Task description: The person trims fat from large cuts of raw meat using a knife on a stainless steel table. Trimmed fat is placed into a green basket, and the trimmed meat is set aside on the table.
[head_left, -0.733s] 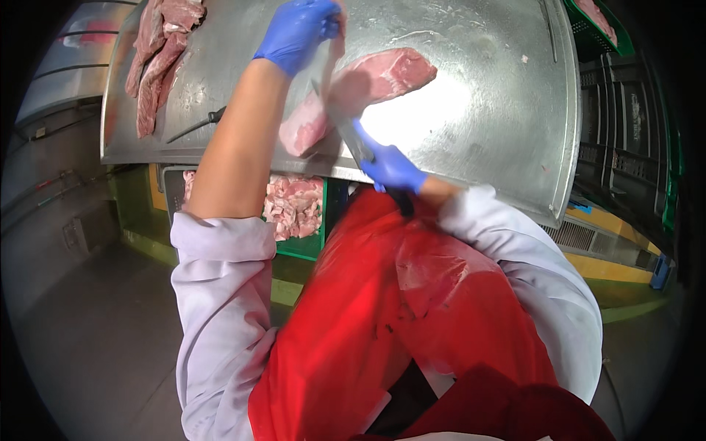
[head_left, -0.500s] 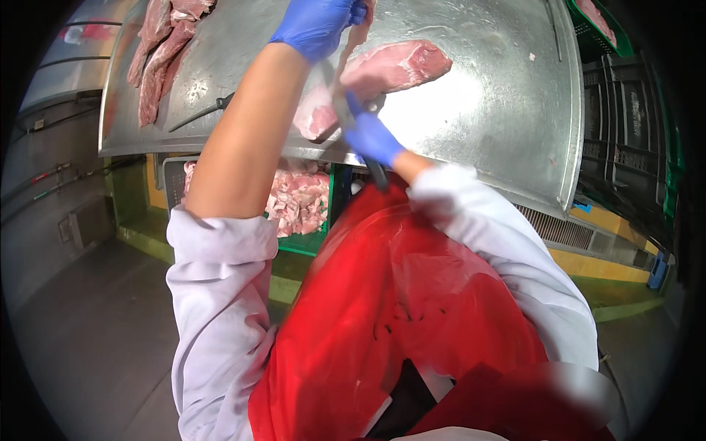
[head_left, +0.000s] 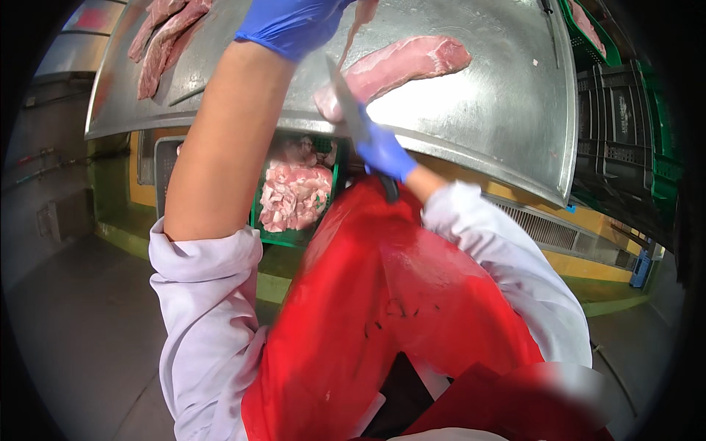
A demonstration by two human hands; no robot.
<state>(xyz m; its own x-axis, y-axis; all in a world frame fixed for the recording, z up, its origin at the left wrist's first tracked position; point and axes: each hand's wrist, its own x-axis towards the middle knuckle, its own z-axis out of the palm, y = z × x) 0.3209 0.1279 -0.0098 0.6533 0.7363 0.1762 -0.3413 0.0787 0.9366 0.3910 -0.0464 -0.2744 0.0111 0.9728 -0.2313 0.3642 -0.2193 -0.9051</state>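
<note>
High at the top, my left hand (head_left: 290, 23), in a blue glove, grips a thin pale strip of meat (head_left: 358, 22) that hangs down toward the knife blade (head_left: 344, 95). My right hand (head_left: 386, 153), also gloved in blue, is closed on the knife, its dark handle reaching down below the fingers. A long pink piece of meat (head_left: 412, 59) lies on the steel table (head_left: 515, 125) behind the blade, its left end partly hidden by it. At the table's left lie several darker meat pieces (head_left: 165, 59), with a thin tool (head_left: 187, 95) near them, partly behind my forearm.
Below the table's near edge, a green crate (head_left: 268, 239) holds meat trimmings (head_left: 294, 195), beside a grey crate (head_left: 165, 151) partly hidden by my left forearm. Dark stacked crates (head_left: 618, 125) stand at the right, with a green crate of meat (head_left: 592, 26) at the top right.
My left hand has moved up, then left, still gripping the strip. My right hand with the knife rose, then dropped slightly. The large piece appears higher and further right in the view.
</note>
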